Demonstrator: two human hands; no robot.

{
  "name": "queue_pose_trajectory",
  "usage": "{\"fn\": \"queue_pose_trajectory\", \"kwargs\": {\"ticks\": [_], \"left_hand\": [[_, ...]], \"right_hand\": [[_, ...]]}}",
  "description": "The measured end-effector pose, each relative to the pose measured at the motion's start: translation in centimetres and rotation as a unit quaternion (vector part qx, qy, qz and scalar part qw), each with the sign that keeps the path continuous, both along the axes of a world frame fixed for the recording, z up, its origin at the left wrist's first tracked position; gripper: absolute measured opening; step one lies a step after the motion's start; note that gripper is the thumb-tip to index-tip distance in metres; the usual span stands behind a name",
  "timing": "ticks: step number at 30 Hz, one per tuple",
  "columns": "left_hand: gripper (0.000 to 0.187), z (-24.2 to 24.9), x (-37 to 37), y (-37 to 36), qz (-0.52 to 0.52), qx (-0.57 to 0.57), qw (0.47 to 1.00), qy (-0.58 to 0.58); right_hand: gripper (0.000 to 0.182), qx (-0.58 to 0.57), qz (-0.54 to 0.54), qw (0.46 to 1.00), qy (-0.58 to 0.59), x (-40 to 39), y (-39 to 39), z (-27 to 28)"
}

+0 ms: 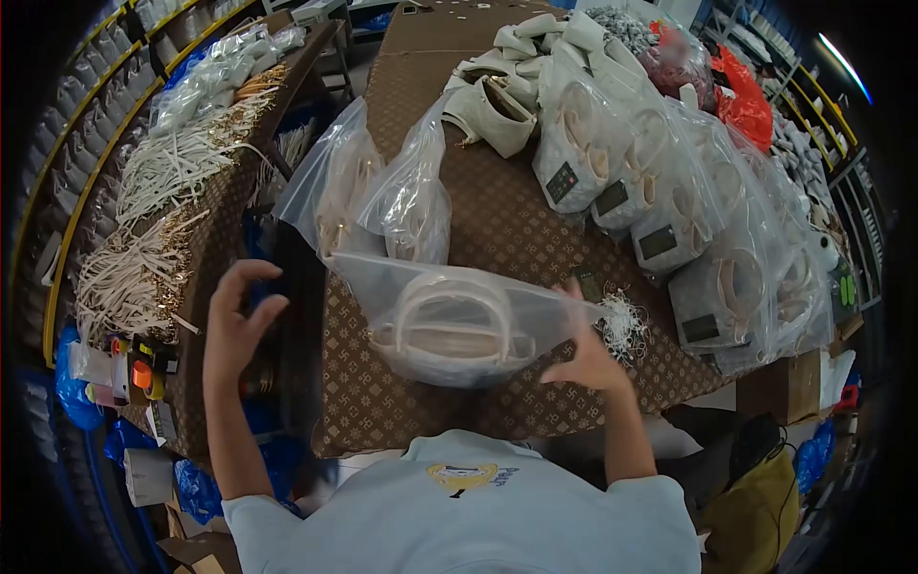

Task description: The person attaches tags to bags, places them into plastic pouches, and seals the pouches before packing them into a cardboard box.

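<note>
A clear plastic bag (555,320) with a cream handbag (449,342) inside lies on the near part of the patterned table, the handbag's curved handle upright. My right hand (588,359) is at the right end of this plastic bag, thumb and fingers spread, fingertips overlapping its corner. Off to the left, my left hand (241,316) is raised beyond the table edge, apart from the bag, with curved fingers and thumb wide apart and nothing between them. Just right of my right hand lies a pile of white strings (623,327), with a dark tag (587,281) above it.
Two bagged handbags (416,206) stand behind. Several bagged handbags with dark tags (658,242) line the table's right side, near unbagged pale handbags (502,110) and a red plastic bag (741,96). Pale straps (143,273) cover a side table at left. Yellow-edged shelving (62,258) stands beyond.
</note>
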State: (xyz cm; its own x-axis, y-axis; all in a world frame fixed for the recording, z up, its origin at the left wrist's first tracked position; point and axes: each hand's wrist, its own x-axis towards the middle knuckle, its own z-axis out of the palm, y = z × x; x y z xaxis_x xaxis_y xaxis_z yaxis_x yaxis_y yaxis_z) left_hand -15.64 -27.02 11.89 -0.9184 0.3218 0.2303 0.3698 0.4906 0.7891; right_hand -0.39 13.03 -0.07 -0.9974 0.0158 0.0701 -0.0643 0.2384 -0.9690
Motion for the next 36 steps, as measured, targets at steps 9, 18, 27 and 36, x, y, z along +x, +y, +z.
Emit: {"fn": "queue_pose_trajectory", "kwargs": {"ticks": [9,18,27,36], "left_hand": [[0.041,-1.7,-2.3,5.8,-0.061,0.055,0.99,0.112],[0.049,-1.0,-8.7,18.0,0.068,-0.207,0.939,0.264],[0.023,-1.2,-11.8,19.5,0.051,-0.144,0.981,0.117],[0.01,5.6,-5.7,14.4,-0.112,-0.161,0.955,0.224]], "right_hand": [[0.03,0.057,-0.115,0.991,-0.042,1.4,0.8,-5.9],[0.021,0.078,-0.407,0.906,0.084,-9.8,7.2,-6.7],[0.052,0.187,-0.522,0.832,0.005,-24.2,6.6,-8.2],[0.059,0.26,-0.232,0.881,0.32,-11.4,-0.9,8.4]]}}
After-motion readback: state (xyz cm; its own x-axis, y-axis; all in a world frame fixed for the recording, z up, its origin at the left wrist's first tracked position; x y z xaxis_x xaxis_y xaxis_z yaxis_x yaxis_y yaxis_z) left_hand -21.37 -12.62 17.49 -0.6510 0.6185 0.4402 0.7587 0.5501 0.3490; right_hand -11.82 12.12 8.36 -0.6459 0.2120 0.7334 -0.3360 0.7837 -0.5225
